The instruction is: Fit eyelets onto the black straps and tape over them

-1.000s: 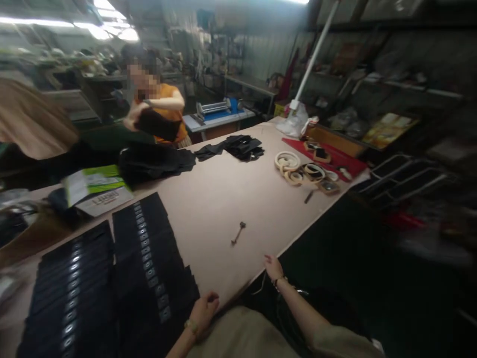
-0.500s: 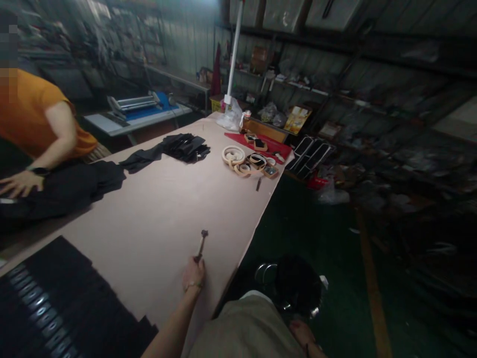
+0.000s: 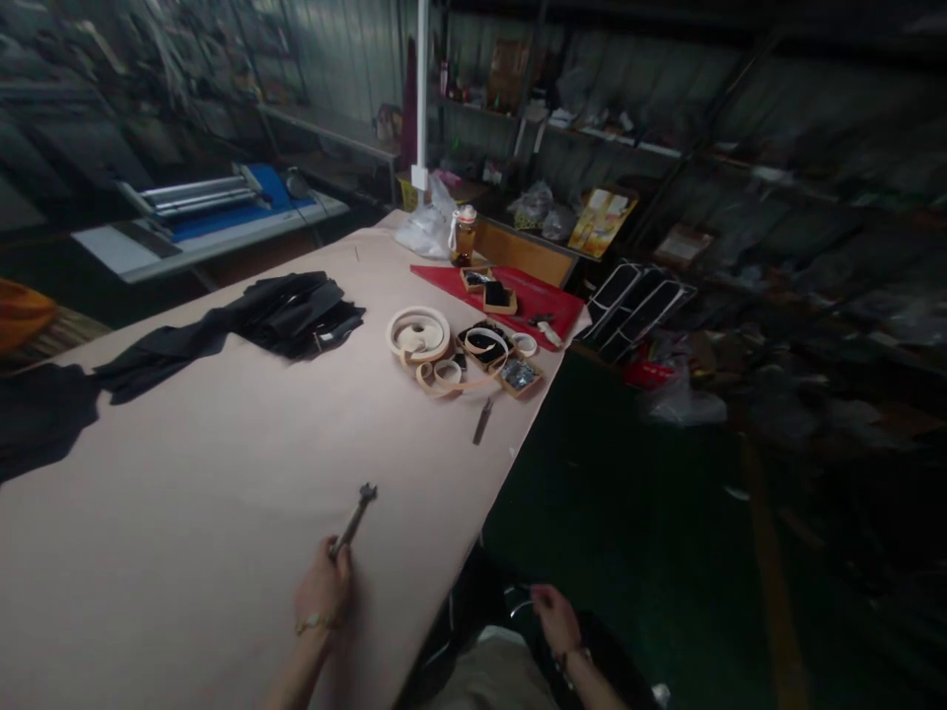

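My left hand (image 3: 324, 590) is closed around the handle of what looks like an adjustable wrench (image 3: 356, 515). Its metal head points away from me, over the pale tabletop (image 3: 244, 513). Off the table's right edge, my right hand (image 3: 556, 621) hangs low, near my lap. Its fingers are curled together, beside a curved shiny metal piece (image 3: 520, 606); whether they hold something small is not clear. A dark slim tool (image 3: 482, 422) lies farther up the table.
Rolls of cream tape (image 3: 418, 335), small boxes of parts (image 3: 520, 375), red material (image 3: 544, 296) and a bottle (image 3: 464, 237) are at the far end. Black fabric pieces (image 3: 288, 316) lie left. A folded black frame (image 3: 628, 306) stands right. A co-worker's orange clothing (image 3: 22, 316) shows at left.
The view has moved forward along the table, and the black stack at lower left is out of sight. My left hand carries the wrench along; my right hand has come up and forward.
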Demonstrator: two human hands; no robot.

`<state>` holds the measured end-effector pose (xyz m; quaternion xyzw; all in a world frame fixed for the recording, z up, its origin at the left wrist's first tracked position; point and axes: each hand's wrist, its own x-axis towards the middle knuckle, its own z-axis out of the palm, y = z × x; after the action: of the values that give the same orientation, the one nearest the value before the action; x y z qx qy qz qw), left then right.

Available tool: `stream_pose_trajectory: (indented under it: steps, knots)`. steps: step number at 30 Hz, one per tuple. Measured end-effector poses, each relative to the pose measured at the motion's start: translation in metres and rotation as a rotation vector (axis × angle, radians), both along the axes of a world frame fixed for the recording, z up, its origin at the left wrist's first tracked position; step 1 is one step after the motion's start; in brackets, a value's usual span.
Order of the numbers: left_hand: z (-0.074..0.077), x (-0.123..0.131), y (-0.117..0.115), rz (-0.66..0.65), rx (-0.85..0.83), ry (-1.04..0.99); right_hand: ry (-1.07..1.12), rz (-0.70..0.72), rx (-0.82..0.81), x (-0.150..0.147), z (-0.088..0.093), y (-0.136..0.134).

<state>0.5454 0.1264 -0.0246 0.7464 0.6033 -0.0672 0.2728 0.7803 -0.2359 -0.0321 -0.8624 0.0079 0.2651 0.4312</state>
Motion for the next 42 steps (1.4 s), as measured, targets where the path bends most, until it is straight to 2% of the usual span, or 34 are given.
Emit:
stream_pose_trajectory:
  steps: [2, 5, 8, 10, 13, 15, 17, 18, 20, 21, 23, 25, 26, 28, 31, 33, 36, 38, 40, 42]
  knots:
    - [0.004, 0.063, 0.002, 0.024, 0.03, 0.008, -0.075, 0.137, -0.025, 0.083, 0.006, 0.047]
    - [0.015, 0.154, 0.01, 0.019, 0.036, 0.004, -0.234, 0.34, 0.036, 0.194, 0.035, 0.13]
    - [0.026, 0.232, 0.019, -0.067, -0.048, -0.043, -0.381, 0.496, 0.071, 0.277, 0.069, 0.222]
    - [0.034, 0.27, 0.023, -0.141, -0.114, -0.095, -0.514, 0.607, 0.081, 0.318, 0.088, 0.281]
    - [0.045, 0.3, 0.024, -0.148, -0.143, -0.173, -0.684, 0.797, 0.002, 0.364, 0.106, 0.354]
    - [0.054, 0.3, 0.021, -0.095, -0.137, -0.234, -0.692, 0.857, -0.143, 0.382, 0.114, 0.386]
    - [0.063, 0.29, 0.013, -0.049, -0.131, -0.303, -0.655, 0.856, -0.222, 0.383, 0.122, 0.407]
    - [0.069, 0.284, 0.008, -0.032, -0.111, -0.336, -0.63, 0.817, -0.2, 0.375, 0.126, 0.414]
    - [0.081, 0.274, -0.002, -0.022, -0.011, -0.403, -0.501, 0.688, -0.022, 0.337, 0.131, 0.422]
    - [0.087, 0.269, -0.006, -0.029, 0.069, -0.432, -0.345, 0.632, 0.089, 0.307, 0.134, 0.421]
    - [0.104, 0.258, -0.013, -0.046, 0.244, -0.464, 0.106, 0.69, 0.365, 0.236, 0.14, 0.407]
    - [0.124, 0.24, -0.02, -0.034, 0.352, -0.458, 0.577, 0.704, 0.576, 0.166, 0.147, 0.382]
    - [0.135, 0.228, -0.025, -0.013, 0.369, -0.45, 0.772, 0.667, 0.612, 0.136, 0.152, 0.367]
    - [0.156, 0.199, -0.04, 0.089, 0.369, -0.447, 1.072, 0.619, 0.542, 0.091, 0.161, 0.342]
    - [0.179, 0.157, -0.068, 0.412, 0.364, -0.49, 1.269, 0.696, 0.464, 0.046, 0.174, 0.319]
    - [0.187, 0.133, -0.085, 0.649, 0.347, -0.561, 1.312, 0.805, 0.446, 0.017, 0.179, 0.311]
    - [0.19, 0.091, -0.106, 0.903, 0.317, -0.732, 1.321, 1.017, 0.361, -0.029, 0.184, 0.299]
    - [0.19, 0.052, -0.122, 1.05, 0.296, -0.839, 1.262, 1.301, 0.295, -0.058, 0.189, 0.291]
    - [0.192, -0.001, -0.144, 1.143, 0.263, -0.861, 1.098, 1.712, 0.263, -0.087, 0.198, 0.286]
    - [0.195, -0.063, -0.17, 1.11, 0.221, -0.718, 0.79, 2.04, 0.319, -0.124, 0.208, 0.284]
